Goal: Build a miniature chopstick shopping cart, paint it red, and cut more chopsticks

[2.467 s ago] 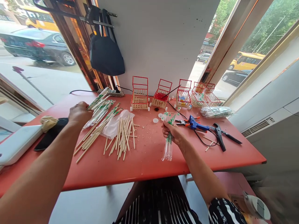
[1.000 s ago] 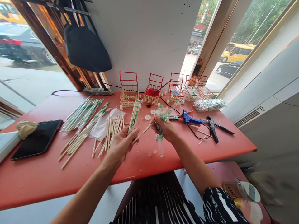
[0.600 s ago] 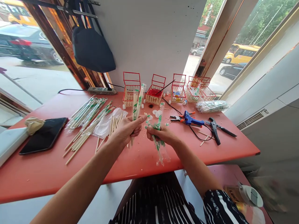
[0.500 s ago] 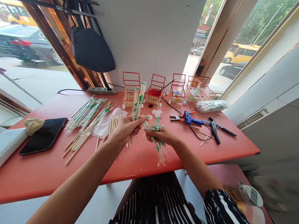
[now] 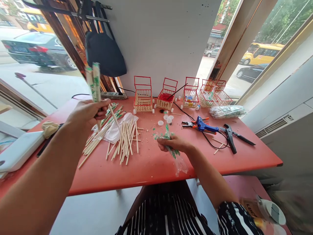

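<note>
My left hand [image 5: 85, 112] is raised at the left, closed around a few upright chopsticks in clear, green-printed wrappers [image 5: 96, 83]. From its fingertips a bare chopstick [image 5: 113, 114] slants down toward a loose pile of bare chopsticks [image 5: 127, 138]. Over the table's middle, my right hand [image 5: 174, 143] grips a bunch of crumpled, see-through wrappers [image 5: 180, 163] with green print. White plastic caps [image 5: 169, 120] lie just beyond it. More wrapped chopsticks [image 5: 104, 125] lie partly behind my left hand and forearm.
Small red-topped stick carts on white wheels, one of them a cart [image 5: 143, 96], line the wall. To the right lie a blue glue gun [image 5: 205, 125], black-handled cutters [image 5: 231, 137] and a wrapped bundle [image 5: 227, 111]. A white box [image 5: 21, 151] sits at the red table's [image 5: 102, 179] left.
My left hand has moved left and up with the wrapped chopsticks, away from my right hand. The bare chopstick pile is now uncovered. My right hand still holds the wrappers.
</note>
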The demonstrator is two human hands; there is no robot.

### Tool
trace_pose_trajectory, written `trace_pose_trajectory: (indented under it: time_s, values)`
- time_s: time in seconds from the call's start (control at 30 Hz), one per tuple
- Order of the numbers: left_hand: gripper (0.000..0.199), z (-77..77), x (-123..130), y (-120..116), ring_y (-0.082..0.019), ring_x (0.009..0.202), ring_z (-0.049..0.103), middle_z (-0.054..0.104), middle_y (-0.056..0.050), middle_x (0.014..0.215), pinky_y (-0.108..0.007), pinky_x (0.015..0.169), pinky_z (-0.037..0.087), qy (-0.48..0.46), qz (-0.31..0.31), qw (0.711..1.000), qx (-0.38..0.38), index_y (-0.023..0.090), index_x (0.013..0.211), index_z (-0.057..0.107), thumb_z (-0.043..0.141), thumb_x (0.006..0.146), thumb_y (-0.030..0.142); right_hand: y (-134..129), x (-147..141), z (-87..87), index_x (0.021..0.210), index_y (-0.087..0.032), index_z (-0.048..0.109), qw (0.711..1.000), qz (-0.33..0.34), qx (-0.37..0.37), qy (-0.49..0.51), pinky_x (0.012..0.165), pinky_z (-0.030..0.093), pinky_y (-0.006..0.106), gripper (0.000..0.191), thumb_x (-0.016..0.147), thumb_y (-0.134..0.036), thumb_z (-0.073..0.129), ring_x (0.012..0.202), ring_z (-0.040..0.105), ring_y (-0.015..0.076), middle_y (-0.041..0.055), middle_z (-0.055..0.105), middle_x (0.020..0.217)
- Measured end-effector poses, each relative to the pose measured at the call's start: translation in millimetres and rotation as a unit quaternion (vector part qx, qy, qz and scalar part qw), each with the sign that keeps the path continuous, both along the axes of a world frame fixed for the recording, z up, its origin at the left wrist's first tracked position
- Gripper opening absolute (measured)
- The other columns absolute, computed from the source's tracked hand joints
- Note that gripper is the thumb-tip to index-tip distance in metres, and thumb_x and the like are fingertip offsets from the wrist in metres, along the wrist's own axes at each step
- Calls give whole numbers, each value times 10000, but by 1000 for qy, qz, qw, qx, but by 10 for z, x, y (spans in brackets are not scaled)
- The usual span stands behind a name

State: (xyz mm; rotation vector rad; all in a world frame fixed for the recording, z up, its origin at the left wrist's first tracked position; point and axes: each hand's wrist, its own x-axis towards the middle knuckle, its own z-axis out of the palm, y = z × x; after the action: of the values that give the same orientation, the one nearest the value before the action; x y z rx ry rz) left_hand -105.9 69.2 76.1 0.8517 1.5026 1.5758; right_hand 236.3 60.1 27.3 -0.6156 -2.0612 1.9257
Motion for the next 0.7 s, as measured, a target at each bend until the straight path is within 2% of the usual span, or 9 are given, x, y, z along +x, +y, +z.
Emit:
trace_pose_trajectory:
  time_s: [0.1,0.2,0.27,0.33,0.4,0.5,0.6,0.7]
  values:
    - [473,-186,-77,48,-3,360,280,436,49,450,-172,403,111,85,-11,989,-122,175,574,519,945,618,377,21,26,-8,684,-189,580,999,-31,-31,14,502,296,249,603,895,-754,610,530,473,106,-14,554,608]
    - [517,-366,5,92,-29,352,300,445,32,433,-178,392,143,110,-15,981,-161,184,549,495,975,529,376,25,29,-8,694,-183,592,997,-43,-58,16,523,352,252,608,848,-767,665,593,583,141,20,627,660]
    - [498,-428,55,102,-51,354,325,486,4,444,-194,387,174,127,-2,980,-150,191,547,514,980,491,358,30,14,-5,695,-182,586,994,-71,-82,31,527,357,247,619,791,-778,721,586,567,131,9,612,652]
    - [477,-435,100,74,-68,363,351,527,-17,477,-211,385,214,146,14,983,-108,197,569,538,968,508,395,45,-12,0,673,-193,542,986,-111,-107,64,508,311,237,638,729,-786,771,529,463,96,-42,509,589]
    - [451,-405,182,-3,-78,379,383,574,-25,534,-213,387,236,131,-1,990,-54,196,637,578,929,584,475,69,-39,3,646,-213,471,973,-161,-124,111,490,241,234,660,675,-769,824,489,328,68,-91,374,550]
    - [407,-346,459,-194,-77,418,439,618,-13,616,-179,386,241,41,-108,993,-17,180,795,633,849,708,513,112,-60,-3,672,-220,476,944,-246,-122,180,495,192,247,608,665,-664,892,487,229,59,-116,290,547]
    - [412,-345,908,-419,-79,430,464,615,6,619,-171,364,293,-27,-174,984,-36,171,814,623,875,652,454,151,-58,-19,858,-204,650,918,-303,-114,229,513,205,251,444,680,-506,923,502,216,61,-124,284,561]
    - [457,-437,1379,-608,-82,434,478,634,-5,631,-178,358,316,-56,-224,972,-33,163,817,638,883,625,497,183,-59,-36,958,-201,711,900,-335,-130,245,514,226,248,406,705,-450,906,510,240,69,-125,253,563]
